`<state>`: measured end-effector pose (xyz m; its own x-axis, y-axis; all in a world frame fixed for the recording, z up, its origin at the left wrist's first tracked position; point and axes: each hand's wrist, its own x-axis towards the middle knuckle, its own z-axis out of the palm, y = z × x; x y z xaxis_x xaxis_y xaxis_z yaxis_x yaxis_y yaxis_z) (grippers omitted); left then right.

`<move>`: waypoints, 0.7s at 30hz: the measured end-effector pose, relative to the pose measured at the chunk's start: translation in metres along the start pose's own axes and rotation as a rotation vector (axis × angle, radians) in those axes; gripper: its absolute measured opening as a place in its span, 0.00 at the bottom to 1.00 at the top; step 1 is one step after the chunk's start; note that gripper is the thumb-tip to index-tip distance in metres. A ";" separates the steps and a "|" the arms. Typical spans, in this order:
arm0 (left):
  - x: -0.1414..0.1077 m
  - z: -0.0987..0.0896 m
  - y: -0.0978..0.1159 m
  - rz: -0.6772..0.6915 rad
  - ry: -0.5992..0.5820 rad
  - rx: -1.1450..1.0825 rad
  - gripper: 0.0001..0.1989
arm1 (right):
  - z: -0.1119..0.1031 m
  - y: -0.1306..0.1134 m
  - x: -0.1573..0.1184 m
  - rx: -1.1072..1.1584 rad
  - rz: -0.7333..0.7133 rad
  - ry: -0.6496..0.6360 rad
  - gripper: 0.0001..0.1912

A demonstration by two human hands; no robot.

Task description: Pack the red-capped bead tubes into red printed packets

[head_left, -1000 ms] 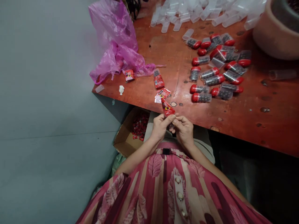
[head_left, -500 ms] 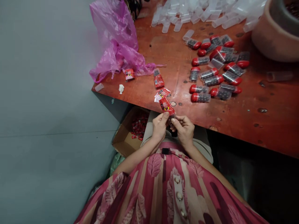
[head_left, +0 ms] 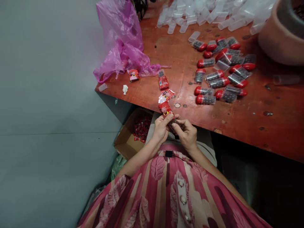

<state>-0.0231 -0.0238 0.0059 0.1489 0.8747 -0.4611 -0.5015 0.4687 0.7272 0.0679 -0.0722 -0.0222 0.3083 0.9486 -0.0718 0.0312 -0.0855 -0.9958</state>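
One tube (head_left: 162,79) on the table (head_left: 242,126) is covered in red, so it looks done. Lots of red-capped tubes (head_left: 206,99) on the right are bare, and the clear tubes (head_left: 187,15) on the far side look empty. The red wrap (head_left: 165,108) by the near edge seems only partly on. The left hand (head_left: 161,128) pinches it, thumb on top. The right hand (head_left: 188,132), fingers curled, seems to grip its dark end (head_left: 174,121). Both wrists point inward.
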 end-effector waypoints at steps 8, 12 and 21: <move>-0.007 0.000 -0.015 -0.008 -0.029 0.110 0.20 | 0.002 -0.006 0.002 0.264 0.152 0.032 0.10; -0.009 0.000 -0.011 0.029 -0.037 0.046 0.21 | 0.002 -0.004 0.011 0.394 0.234 0.017 0.10; -0.005 0.002 -0.014 0.046 0.079 0.051 0.22 | 0.008 -0.009 0.007 0.294 0.189 0.110 0.12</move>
<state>-0.0149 -0.0347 -0.0011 0.0578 0.8842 -0.4635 -0.4621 0.4353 0.7727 0.0619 -0.0618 -0.0145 0.3832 0.8847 -0.2656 -0.3054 -0.1501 -0.9403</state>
